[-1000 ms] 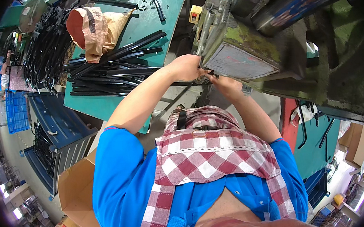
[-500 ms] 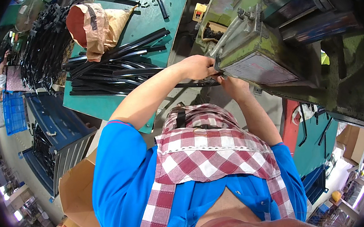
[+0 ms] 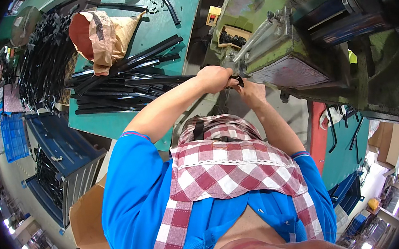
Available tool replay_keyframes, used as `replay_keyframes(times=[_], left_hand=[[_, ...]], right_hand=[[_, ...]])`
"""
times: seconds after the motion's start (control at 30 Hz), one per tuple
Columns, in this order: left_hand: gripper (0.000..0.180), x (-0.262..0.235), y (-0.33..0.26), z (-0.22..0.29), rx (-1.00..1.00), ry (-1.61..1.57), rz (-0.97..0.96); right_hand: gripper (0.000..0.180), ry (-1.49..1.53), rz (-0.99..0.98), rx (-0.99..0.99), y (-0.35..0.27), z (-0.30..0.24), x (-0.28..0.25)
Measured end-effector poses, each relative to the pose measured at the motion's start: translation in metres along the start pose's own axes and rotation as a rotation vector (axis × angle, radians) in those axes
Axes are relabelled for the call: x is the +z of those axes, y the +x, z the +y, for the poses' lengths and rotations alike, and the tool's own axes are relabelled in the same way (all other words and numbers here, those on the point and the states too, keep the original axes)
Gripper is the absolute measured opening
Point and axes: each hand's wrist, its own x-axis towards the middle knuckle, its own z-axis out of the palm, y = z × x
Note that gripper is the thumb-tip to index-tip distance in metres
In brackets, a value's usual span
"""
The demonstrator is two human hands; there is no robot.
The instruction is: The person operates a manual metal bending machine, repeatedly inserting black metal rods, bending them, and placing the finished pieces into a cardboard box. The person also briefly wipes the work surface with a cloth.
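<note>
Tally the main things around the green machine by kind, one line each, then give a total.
Hands at the machine: 2, left hand and right hand
Green machine: 1
Small black part between the hands: 1
Brown paper bag: 1
Pile of long black strips on the green table: 1 pile; strips too many to count
Total: 6

Crumpled brown paper bag (image 3: 99, 35) lying open near the far edge of the green table (image 3: 184, 10), beside black strips. Brown cardboard boxes on the floor: one (image 3: 86, 222) at lower left, another (image 3: 387, 142) at right.
</note>
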Motion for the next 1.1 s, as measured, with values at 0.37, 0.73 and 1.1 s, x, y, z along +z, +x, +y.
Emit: replay_keyframes(times=[0.37, 0.73, 1.1], left_hand=[[0.034, -0.015, 0.003, -0.037, -0.072, -0.462, -0.248], [0.052, -0.012, -0.003, -0.032, -0.071, -0.107, -0.113], [0.039, -0.046, -0.023, -0.027, -0.175, -0.427, -0.311]], right_hand=[[0.04, -0.039, -0.254, 0.082, 0.009, 0.007, -0.01], [0.037, -0.054, -0.396, 0.165, 0.01, -0.013, -0.04], [0.033, 0.072, 0.085, -0.12, 0.012, 0.016, -0.023]])
